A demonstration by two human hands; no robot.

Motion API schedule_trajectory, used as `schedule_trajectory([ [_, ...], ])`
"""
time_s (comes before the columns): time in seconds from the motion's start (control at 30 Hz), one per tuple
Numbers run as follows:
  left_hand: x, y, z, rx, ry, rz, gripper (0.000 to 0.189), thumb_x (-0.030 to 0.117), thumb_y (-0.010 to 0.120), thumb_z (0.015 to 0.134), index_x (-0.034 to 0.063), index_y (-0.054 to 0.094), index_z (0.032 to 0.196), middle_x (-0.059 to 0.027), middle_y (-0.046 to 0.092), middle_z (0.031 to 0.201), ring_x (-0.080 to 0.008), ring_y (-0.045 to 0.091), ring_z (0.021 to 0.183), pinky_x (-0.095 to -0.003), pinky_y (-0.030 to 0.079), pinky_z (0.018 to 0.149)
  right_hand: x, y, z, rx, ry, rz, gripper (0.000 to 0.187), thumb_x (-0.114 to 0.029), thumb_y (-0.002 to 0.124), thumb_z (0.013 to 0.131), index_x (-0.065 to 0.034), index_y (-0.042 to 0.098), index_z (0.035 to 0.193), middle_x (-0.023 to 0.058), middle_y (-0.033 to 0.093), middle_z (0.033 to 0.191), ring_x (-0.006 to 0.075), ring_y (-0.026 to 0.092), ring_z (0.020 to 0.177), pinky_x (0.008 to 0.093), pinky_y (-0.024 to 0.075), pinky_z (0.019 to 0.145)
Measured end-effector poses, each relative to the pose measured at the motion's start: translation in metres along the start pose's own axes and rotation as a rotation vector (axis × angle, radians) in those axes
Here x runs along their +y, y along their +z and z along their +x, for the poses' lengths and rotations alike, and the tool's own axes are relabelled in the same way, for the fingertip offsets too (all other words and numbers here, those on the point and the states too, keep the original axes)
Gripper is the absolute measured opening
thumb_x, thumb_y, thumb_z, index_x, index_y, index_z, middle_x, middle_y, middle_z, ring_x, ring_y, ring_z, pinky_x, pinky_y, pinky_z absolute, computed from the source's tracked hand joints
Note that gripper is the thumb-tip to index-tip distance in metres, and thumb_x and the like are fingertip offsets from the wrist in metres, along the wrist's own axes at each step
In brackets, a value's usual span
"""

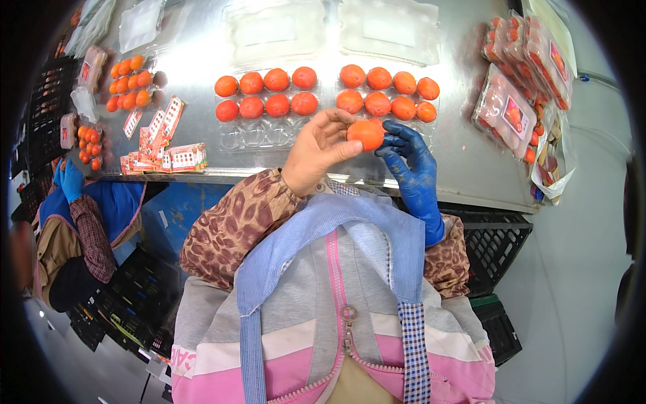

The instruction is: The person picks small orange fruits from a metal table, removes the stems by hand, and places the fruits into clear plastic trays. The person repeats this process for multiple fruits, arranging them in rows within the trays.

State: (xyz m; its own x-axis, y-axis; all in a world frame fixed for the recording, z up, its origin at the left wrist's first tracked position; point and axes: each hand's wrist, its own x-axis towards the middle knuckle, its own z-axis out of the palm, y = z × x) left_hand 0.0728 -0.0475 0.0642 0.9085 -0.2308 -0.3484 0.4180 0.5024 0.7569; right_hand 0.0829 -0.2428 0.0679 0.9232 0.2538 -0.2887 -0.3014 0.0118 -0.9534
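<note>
Bare, my left hand (pixel 323 149) grips an orange-red persimmon (pixel 365 135) between thumb and fingers. My right hand (pixel 411 166), in a blue rubber glove, is close at the fruit's right side with its fingers curled; whether it holds part of another fruit behind is hard to see. Behind my hands lie two clear plastic trays. The left tray (pixel 252 135) has two rows of persimmons and hollows showing in front. The right tray (pixel 429 132) also carries two rows, and a further fruit partly shows behind the held one.
Open clear lids (pixel 275 30) extend from the trays. Filled, labelled packs (pixel 506 112) are stacked at the right beside a plastic bag (pixel 555 166). Printed label strips (pixel 186 157) lie at the left near the metal table's edge (pixel 222 179). A co-worker's gloved hands (pixel 71 180) are at far left. Black crates (pixel 497 247) stand below.
</note>
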Motion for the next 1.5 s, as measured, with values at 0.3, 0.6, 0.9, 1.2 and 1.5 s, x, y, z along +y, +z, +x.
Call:
schedule_trajectory([
  [0.3, -0.003, 0.006, 0.0, -0.065, 0.257, 0.439, 0.048, -0.001, 0.076, 0.076, 0.0033, 0.051, 0.116, -0.0099, 0.052, 0.125, -0.0205, 0.052, 0.12, -0.0369, 0.046, 0.1, 0.009, -0.002, 0.0, 0.019, 0.035, -0.048, 0.051, -0.01, 0.078, 0.078, -0.0043, 0.057, 0.123, 0.0079, 0.063, 0.115, 0.0156, 0.061, 0.1, 0.0321, 0.0498, 0.09],
  [0.6, -0.003, 0.0, 0.0, 0.14, 0.223, 0.398, 0.032, 0.004, 0.069, 0.084, 0.0021, 0.055, 0.113, -0.0057, 0.056, 0.114, -0.0123, 0.055, 0.098, -0.0277, 0.05, 0.084, 0.021, -0.039, 0.007, 0.195, -0.133, -0.757, 0.049, -0.021, 0.08, 0.075, -0.0057, 0.061, 0.117, 0.0108, 0.067, 0.106, 0.0236, 0.066, 0.091, 0.0363, 0.0528, 0.082],
  [0.9, -0.005, -0.006, -0.001, 0.154, 0.156, 0.392, 0.019, 0.004, 0.064, 0.088, 0.001, 0.059, 0.106, -0.0043, 0.062, 0.103, -0.0117, 0.059, 0.095, -0.0275, 0.051, 0.08, 0.039, -0.037, 0.013, 0.207, -0.301, -1.093, 0.042, -0.027, 0.077, 0.077, -0.0086, 0.063, 0.112, 0.0107, 0.066, 0.104, 0.0289, 0.064, 0.088, 0.0394, 0.0519, 0.077],
  [1.2, -0.005, -0.01, -0.001, 0.126, 0.127, 0.408, 0.019, 0.006, 0.061, 0.092, 0.0005, 0.056, 0.109, -0.0042, 0.059, 0.104, -0.01, 0.058, 0.09, -0.0255, 0.05, 0.077, 0.04, -0.036, 0.017, 0.233, -0.335, -1.258, 0.04, -0.032, 0.077, 0.076, -0.0121, 0.068, 0.109, 0.0102, 0.064, 0.098, 0.0295, 0.06, 0.086, 0.0414, 0.0491, 0.074],
  [1.5, -0.002, -0.015, 0.0, 0.294, 0.201, 0.234, 0.015, 0.005, 0.06, 0.092, 0.0024, 0.057, 0.106, -0.0053, 0.06, 0.1, -0.0112, 0.059, 0.084, -0.0258, 0.051, 0.071, 0.017, -0.025, 0.034, 0.156, -0.533, -1.105, 0.045, -0.03, 0.077, 0.074, -0.0117, 0.064, 0.114, 0.0088, 0.064, 0.097, 0.0282, 0.059, 0.089, 0.0413, 0.0463, 0.079],
])
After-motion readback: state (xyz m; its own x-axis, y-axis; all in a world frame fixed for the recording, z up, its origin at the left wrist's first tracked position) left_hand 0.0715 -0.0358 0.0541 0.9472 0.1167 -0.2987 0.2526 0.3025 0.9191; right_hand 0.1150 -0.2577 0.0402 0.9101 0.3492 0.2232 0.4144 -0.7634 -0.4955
